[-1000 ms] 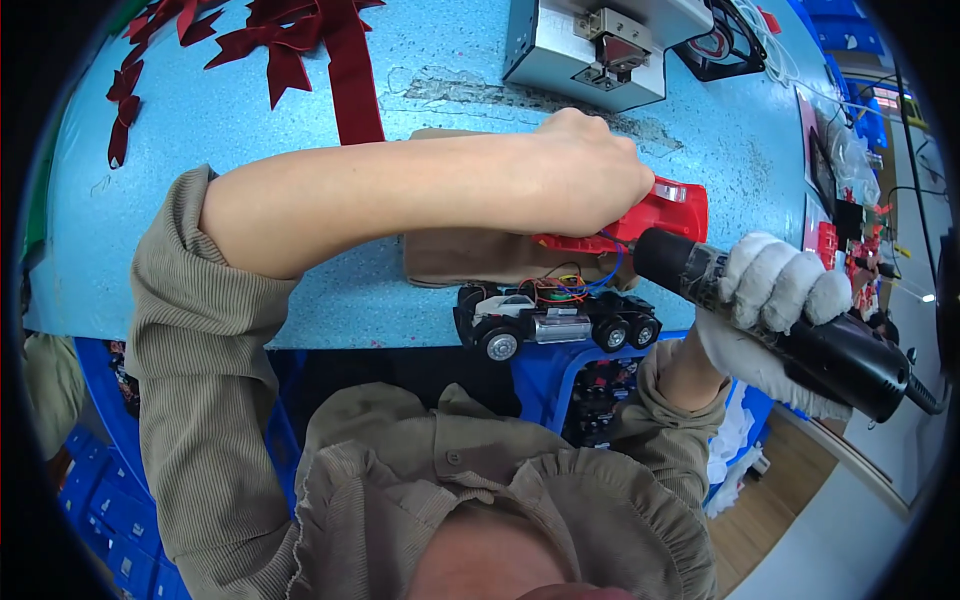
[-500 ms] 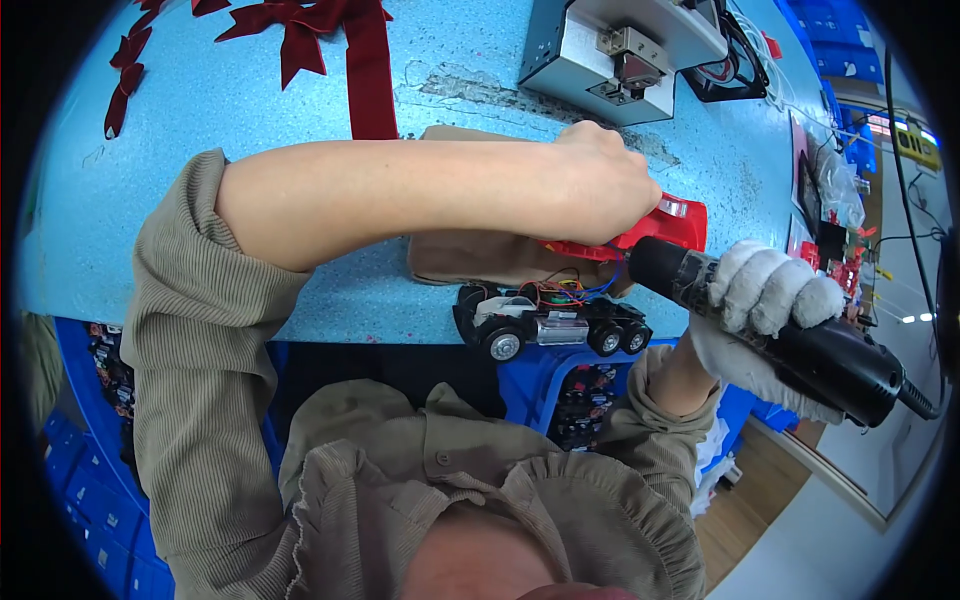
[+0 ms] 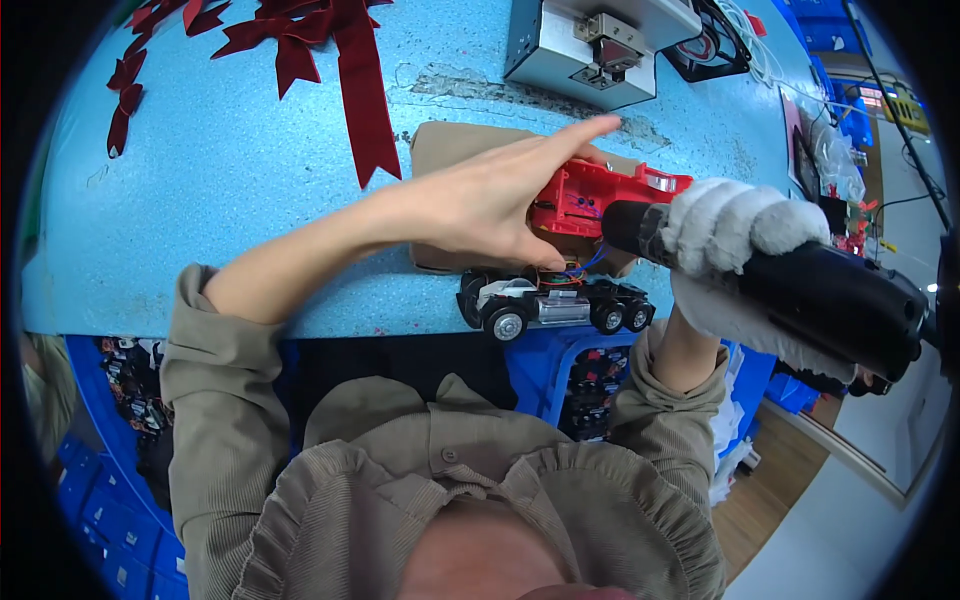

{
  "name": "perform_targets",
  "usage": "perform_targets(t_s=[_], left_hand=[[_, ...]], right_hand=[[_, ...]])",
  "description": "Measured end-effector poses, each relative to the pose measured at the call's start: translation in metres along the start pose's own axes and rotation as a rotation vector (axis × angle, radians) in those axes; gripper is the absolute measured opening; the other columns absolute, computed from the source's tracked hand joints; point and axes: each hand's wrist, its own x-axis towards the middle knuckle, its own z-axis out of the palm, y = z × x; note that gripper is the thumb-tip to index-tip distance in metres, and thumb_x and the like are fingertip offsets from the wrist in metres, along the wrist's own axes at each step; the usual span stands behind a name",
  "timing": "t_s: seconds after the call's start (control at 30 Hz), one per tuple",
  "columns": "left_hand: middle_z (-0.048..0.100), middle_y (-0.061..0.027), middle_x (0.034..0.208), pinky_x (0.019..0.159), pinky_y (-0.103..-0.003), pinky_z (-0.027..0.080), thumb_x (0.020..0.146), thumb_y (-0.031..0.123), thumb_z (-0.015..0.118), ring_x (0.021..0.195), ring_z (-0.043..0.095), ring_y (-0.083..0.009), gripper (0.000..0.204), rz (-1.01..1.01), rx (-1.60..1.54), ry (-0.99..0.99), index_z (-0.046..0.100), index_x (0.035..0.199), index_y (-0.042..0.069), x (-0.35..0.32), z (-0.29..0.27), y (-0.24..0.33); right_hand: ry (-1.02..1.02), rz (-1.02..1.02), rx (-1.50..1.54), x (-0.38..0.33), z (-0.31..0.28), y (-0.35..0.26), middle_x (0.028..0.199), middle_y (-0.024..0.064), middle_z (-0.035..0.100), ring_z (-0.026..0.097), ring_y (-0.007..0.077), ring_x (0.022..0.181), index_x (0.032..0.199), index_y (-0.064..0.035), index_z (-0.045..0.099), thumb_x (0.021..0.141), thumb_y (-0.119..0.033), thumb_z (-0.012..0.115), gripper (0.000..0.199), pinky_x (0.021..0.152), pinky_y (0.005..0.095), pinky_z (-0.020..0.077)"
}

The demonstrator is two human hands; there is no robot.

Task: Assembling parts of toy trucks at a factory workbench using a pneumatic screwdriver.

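Across the upper half of the frame stretches a speckled blue tabletop [image 3: 200, 230], its surface worn through in patches toward the top. At the bottom centre sits the person's olive corduroy shirt [image 3: 380, 480], both sleeves rolled. Blue bins [image 3: 110, 515] crowd the lower left. A silver metal box [image 3: 580, 60] with a latch-like fitting stands at the top, right of centre, and a square black fan [image 3: 705, 45] lies beside it. Dark red ribbon bows [image 3: 365, 90] spread over the upper left.

Right of centre, a thick black cylindrical hand tool [image 3: 840, 305] slants up and leftward. The white-gloved right hand [image 3: 745, 235] is closed tightly around it, fingers wrapped over the barrel. Its nose overlaps the lower right of the red shell from this angle; whether it touches cannot be told.

At the centre, the bare left hand [image 3: 495, 200] is spread wide, thumb low and index finger stretched toward the upper right. The left end of the shell sits between them; how firmly the hand bears on it cannot be told. Beneath lies a brown pad [image 3: 445, 150], mostly covered.

Just below the pad, near the table edge, a black toy truck chassis [image 3: 565, 305] shows three silver-hubbed wheels. The red plastic shell [image 3: 625, 188] rests above it, hollow side showing. Thin blue wires [image 3: 592, 264] run between chassis and shell.
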Motion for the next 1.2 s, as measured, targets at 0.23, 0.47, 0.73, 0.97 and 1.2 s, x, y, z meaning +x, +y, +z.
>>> perform_targets(t_s=[0.23,0.47,0.73,0.97,1.2], left_hand=[[0.053,-0.0177,0.112,0.088,-0.036,0.045,0.063,0.018,0.078,0.104,0.054,-0.0304,0.078,-0.063,0.032,0.178,0.038,0.129,0.004,-0.006,0.022,-0.019],[0.056,-0.0155,0.106,0.086,-0.036,0.046,0.061,0.018,0.078,0.099,0.056,-0.0291,0.063,-0.043,0.097,0.103,0.048,0.114,0.002,-0.002,0.02,-0.016],[0.056,-0.0154,0.104,0.084,-0.035,0.046,0.06,0.017,0.078,0.098,0.056,-0.0288,0.061,-0.033,0.065,0.108,0.05,0.112,0.002,0.001,0.021,-0.015],[0.056,-0.0149,0.105,0.084,-0.034,0.046,0.061,0.016,0.078,0.097,0.056,-0.0279,0.061,-0.104,0.093,0.084,0.049,0.112,0.002,-0.002,0.019,-0.014],[0.057,-0.0146,0.105,0.084,-0.034,0.046,0.061,0.017,0.079,0.097,0.057,-0.0273,0.062,-0.066,0.133,0.126,0.05,0.113,0.001,-0.004,0.018,-0.02]], right_hand=[[-0.091,0.039,0.039,0.0,0.009,-0.01,0.063,0.0015,0.047,0.047,0.0153,0.046,0.085,-0.0082,0.045,0.065,-0.082,0.043,0.076,0.046,0.0306,0.0438],[-0.126,-0.219,-0.013,0.063,-0.033,-0.015,0.061,-0.0025,0.047,0.048,0.0118,0.047,0.083,-0.0114,0.047,0.069,-0.076,0.051,0.066,0.046,0.0291,0.0428],[0.22,0.092,-0.007,0.117,-0.053,0.042,0.052,0.0014,0.045,0.042,0.0135,0.038,0.075,-0.0087,0.052,0.071,-0.08,0.035,0.073,0.038,0.0279,0.0383],[0.007,0.002,0.189,0.056,-0.042,-0.016,0.064,-0.0039,0.046,0.048,0.0096,0.049,0.08,-0.0103,0.051,0.065,-0.086,0.033,0.079,0.049,0.0243,0.0409],[0.044,-0.118,0.093,0.012,-0.032,-0.006,0.066,-0.0021,0.046,0.048,0.0106,0.05,0.084,-0.0096,0.05,0.06,-0.089,0.036,0.084,0.048,0.0254,0.0402]])
